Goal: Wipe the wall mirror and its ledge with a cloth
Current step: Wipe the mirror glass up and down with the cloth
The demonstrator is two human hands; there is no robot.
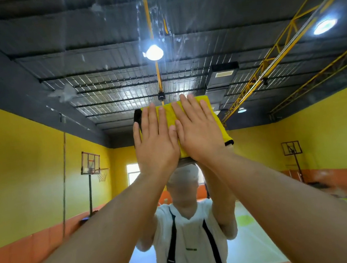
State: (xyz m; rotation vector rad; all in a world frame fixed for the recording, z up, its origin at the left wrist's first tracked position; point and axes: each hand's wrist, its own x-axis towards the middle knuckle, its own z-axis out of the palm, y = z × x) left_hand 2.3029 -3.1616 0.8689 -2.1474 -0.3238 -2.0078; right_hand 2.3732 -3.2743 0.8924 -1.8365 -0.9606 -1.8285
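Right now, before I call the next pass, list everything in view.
mirror: one, fills the view, reflecting a yellow-walled gym
smears: several, whitish, upper glass
cloth: one, yellow, flat on the mirror under both hands
basketball hoops: two, dark stands, reflected left and right
ceiling lights: three, white, reflected overhead
reflected person: one, white top with dark straps, bottom centre
left hand: one, open, pressing the cloth
right hand: one, open, pressing the cloth
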